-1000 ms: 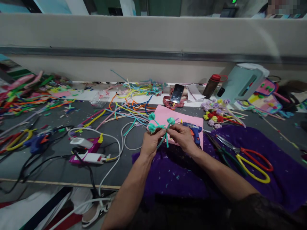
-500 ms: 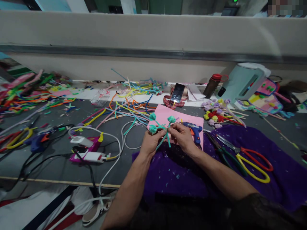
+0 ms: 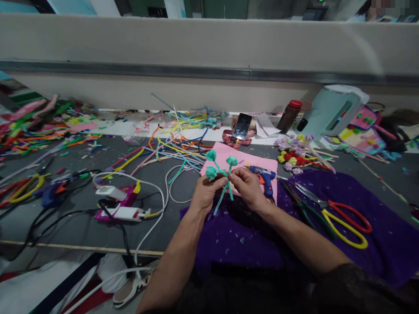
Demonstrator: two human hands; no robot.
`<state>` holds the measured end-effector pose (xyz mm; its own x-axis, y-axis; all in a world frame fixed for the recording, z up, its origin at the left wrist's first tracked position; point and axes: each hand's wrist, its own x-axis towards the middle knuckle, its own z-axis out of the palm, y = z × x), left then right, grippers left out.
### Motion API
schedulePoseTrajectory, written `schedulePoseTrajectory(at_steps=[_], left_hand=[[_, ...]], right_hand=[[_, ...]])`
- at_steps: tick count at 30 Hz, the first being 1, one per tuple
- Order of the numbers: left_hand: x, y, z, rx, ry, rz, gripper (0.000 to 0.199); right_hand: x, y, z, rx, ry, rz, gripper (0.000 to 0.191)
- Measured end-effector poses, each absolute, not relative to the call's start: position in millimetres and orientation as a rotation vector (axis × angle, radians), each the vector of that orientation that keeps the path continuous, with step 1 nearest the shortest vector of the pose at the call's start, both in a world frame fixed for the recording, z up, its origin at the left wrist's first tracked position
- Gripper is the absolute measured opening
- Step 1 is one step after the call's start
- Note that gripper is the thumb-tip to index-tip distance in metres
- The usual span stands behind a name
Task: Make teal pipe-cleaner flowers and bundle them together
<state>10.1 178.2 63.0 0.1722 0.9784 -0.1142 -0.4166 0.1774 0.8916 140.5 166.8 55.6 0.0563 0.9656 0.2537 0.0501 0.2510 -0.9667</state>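
Three teal fuzzy balls on pipe-cleaner stems form one teal piece [image 3: 211, 173], held up over the front of a pink sheet [image 3: 222, 152]. My left hand [image 3: 206, 192] pinches its stems from the left, just under the lower left ball. From the right, my right hand [image 3: 247, 185] grips the stems where they meet, its fingertips close to the left thumb. Two stem ends hang below the fingers. Beside the right hand, a blue glue gun [image 3: 269, 181] lies on the pink sheet. Purple cloth [image 3: 242, 240] spreads under both hands.
Green-handled pliers [image 3: 314, 216] and scissors with red and yellow handles [image 3: 347, 222] lie on the cloth at right. A phone [image 3: 242, 126], a bottle [image 3: 290, 117] and a kettle-like container [image 3: 334, 111] stand behind. Pipe cleaners, white cables [image 3: 165, 192] and another glue gun [image 3: 50, 195] are at left.
The teal piece has turned slightly between my fingers; the upper left ball has shifted right and up, and the longer stem end hangs lower. Both hands keep their hold.
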Motion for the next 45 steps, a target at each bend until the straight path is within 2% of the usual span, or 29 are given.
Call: schedulePoseTrajectory(at_steps=[12,19,26,31,34,37,43,45], left_hand=[[12,179,54,0.865,0.71,1.227,0.019],[13,178,56,0.85,0.808,1.193,0.023],[14,174,57,1.181,0.978,1.337,0.017],[13,170,59,1.371,0.935,1.402,0.01],[13,168,62,1.319,0.825,1.31,0.011],[16,168,62,1.146,0.713,1.179,0.021],[23,169,55,0.908,0.718,0.462,0.05],[25,167,53,0.962,0.656,0.327,0.053]], right_hand=[[144,164,64,-1.078,-1.263,1.087,0.02],[148,168,63,-1.054,-1.26,1.209,0.02],[149,168,67,-1.082,-1.36,1.14,0.016],[155,163,79,-1.002,-1.3,1.377,0.014],[167,163,88,-0.918,-1.311,1.459,0.013],[185,162,95,-0.837,-1.409,1.527,0.014],[218,155,92,-0.865,-1.833,1.764,0.008],[225,152,89,-0.845,-1.97,1.818,0.003]])
